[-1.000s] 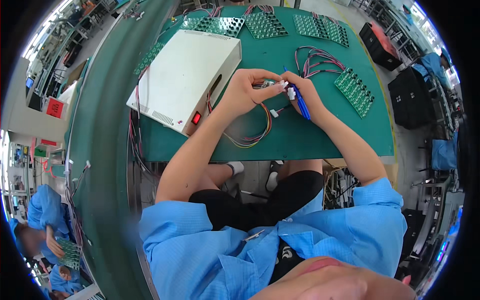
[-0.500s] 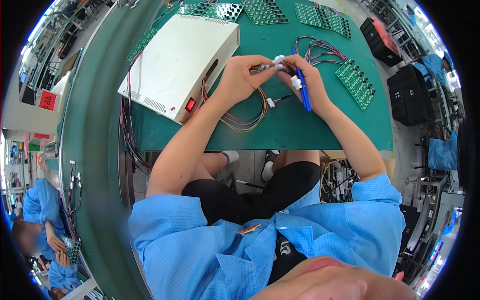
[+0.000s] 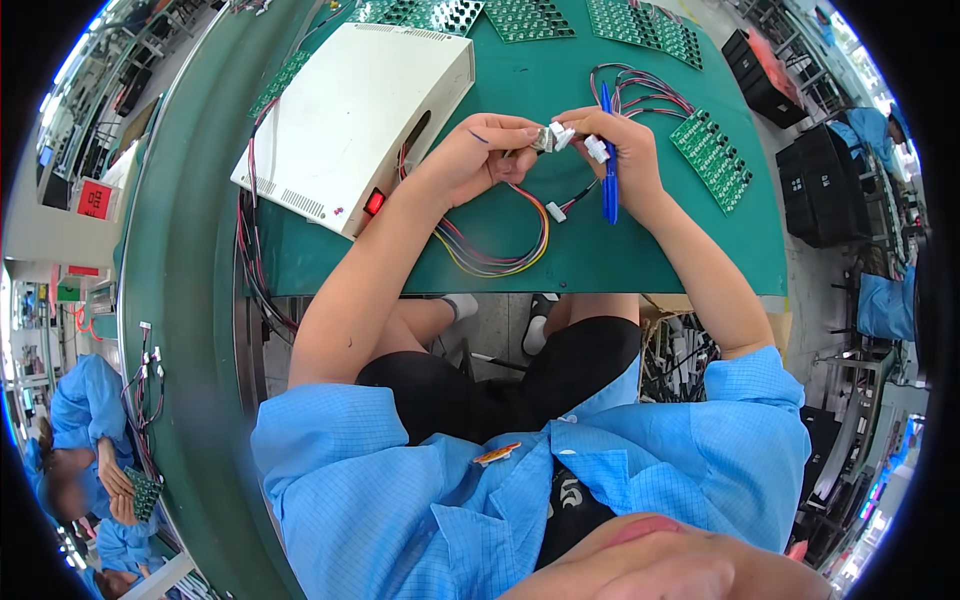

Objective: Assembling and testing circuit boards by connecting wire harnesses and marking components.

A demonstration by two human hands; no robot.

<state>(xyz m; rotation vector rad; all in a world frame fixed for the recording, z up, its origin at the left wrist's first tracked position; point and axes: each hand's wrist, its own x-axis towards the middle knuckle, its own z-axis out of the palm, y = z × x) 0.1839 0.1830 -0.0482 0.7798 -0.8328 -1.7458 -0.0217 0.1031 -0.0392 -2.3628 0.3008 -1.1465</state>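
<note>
My left hand [image 3: 478, 160] pinches a small pale connector [image 3: 543, 141] at the end of the multicoloured wires [image 3: 520, 262], which loop out of a white metal box [image 3: 350, 110]. Right against it, my right hand [image 3: 632, 150] grips a white plug [image 3: 562, 135] between thumb and fingers. Whether the two are joined I cannot tell. A blue pen [image 3: 609, 175] is tucked in the same right hand, beside a second white plug [image 3: 597, 149]. Below hangs another white connector [image 3: 556, 211] on dark wires. Wires lead from beyond the right hand to a green circuit board [image 3: 712, 160].
A lit red switch [image 3: 374, 203] is on the box's near side. Several green circuit boards [image 3: 530, 20] line the far edge of the green table [image 3: 660, 255]. Dark cables [image 3: 250, 250] hang at its left edge. At far left, a co-worker's hands [image 3: 118, 485] hold a board.
Both hands have turned slightly, and the connectors between them show more clearly. The pen stands more upright. The hanging connector and wire loop have shifted a little to the right.
</note>
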